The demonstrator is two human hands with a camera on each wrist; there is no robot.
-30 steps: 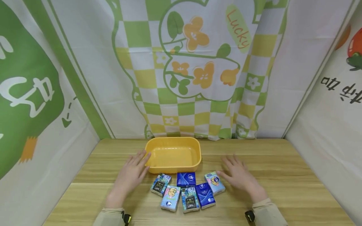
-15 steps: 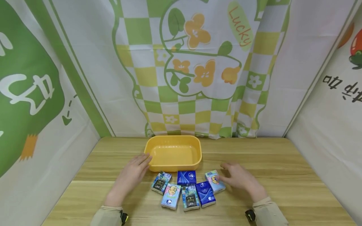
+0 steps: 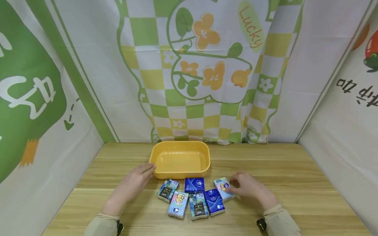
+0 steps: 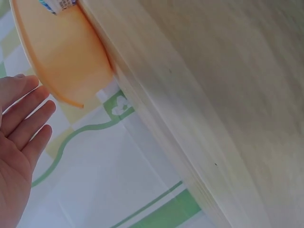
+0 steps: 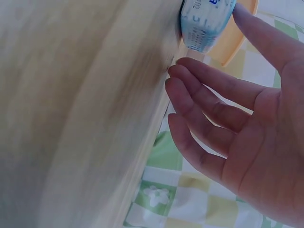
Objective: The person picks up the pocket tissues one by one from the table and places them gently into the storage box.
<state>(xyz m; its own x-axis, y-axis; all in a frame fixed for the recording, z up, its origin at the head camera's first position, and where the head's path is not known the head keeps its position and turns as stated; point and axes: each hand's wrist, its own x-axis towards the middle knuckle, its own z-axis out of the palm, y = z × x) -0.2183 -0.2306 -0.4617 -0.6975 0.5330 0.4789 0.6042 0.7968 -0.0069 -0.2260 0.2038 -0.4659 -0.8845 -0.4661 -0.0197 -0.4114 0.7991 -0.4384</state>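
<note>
Six small packs point(image 3: 194, 186) lie on one wooden table point(image 3: 265, 160) before one yellow tray point(image 3: 180, 161): two dark blue, two teal-patterned, two light blue. The left hand point(image 3: 136, 179), fingers straight, is at the tray's left side, contact unclear; the right hand point(image 3: 249, 186), fingers loosely bent, thumbs the rightmost light blue pack point(image 3: 222, 189).

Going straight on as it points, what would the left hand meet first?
Most likely the yellow plastic tub, near its front left corner; depth leaves it unclear whether the left hand already touches it.
</note>
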